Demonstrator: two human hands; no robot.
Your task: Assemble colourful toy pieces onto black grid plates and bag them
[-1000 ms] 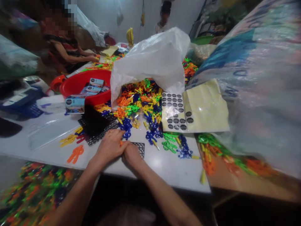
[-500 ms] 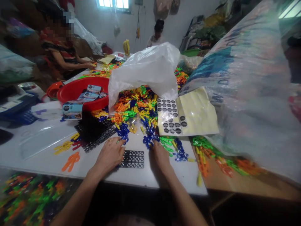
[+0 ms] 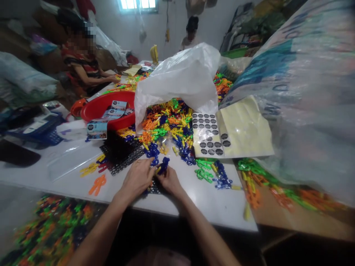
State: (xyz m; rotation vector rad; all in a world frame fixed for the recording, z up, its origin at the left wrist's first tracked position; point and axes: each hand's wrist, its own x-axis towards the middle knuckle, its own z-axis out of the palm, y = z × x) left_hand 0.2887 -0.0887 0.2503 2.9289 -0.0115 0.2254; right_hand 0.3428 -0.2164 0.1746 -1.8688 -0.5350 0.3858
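My right hand (image 3: 169, 180) is closed, its fingers pinching small blue plastic clip-like pieces (image 3: 163, 165) that stand up from the fingertips. Close beside it, my left hand (image 3: 140, 173) has its fingers bent and drawn together; what they hold, if anything, is hidden. Under both hands lies a black perforated grid plate (image 3: 154, 188), mostly covered by them. Just beyond the left fingers are more blue pieces (image 3: 152, 150), at the near edge of a mixed heap of orange, green, yellow and blue pieces (image 3: 155, 123) spilling from a white plastic bag (image 3: 177, 77).
A sticker sheet (image 3: 244, 129) lies right of the heap. Stacked black grid plates (image 3: 122, 155) and a red basin (image 3: 93, 109) with printed cards are to the left. A large stuffed bag (image 3: 302, 122) fills the right side. A co-worker (image 3: 85, 70) sits at the far left.
My right hand has moved left from the heap with blue pieces, meeting my left hand above the grid plate. The view has shifted slightly.
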